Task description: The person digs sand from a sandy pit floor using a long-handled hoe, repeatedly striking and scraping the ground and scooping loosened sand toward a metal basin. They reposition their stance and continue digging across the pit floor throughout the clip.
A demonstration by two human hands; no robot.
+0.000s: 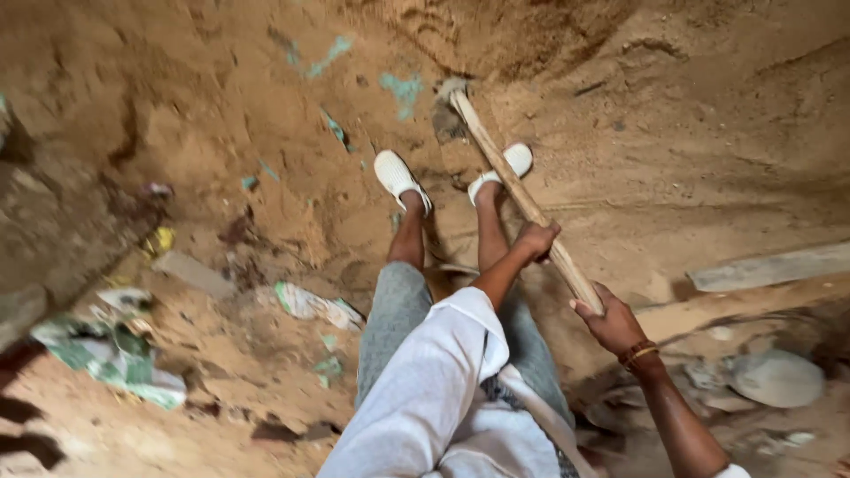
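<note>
- Head view: the left hand [537, 239] is closed around the middle of a long wooden handle [522, 199], fingers wrapped over the shaft.
- The right hand [609, 320] grips the near end of the same handle, with a beaded bracelet [639, 353] on the wrist.
- The handle slants up and to the left, away from the person; its far end meets the sandy ground [221, 97] just beyond the feet, where the tool head [452, 88] sits partly sunk in the soil, its shape unclear.
- Two white shoes [400, 177] stand on the sand on either side of the shaft, the right one touching or just beside it.
- Grey trousers and a white shirt fill the bottom centre.
- Scraps of green and white litter [115, 354] lie at the left; a grey stone [777, 378] and a flat plank [770, 265] lie at the right.
</note>
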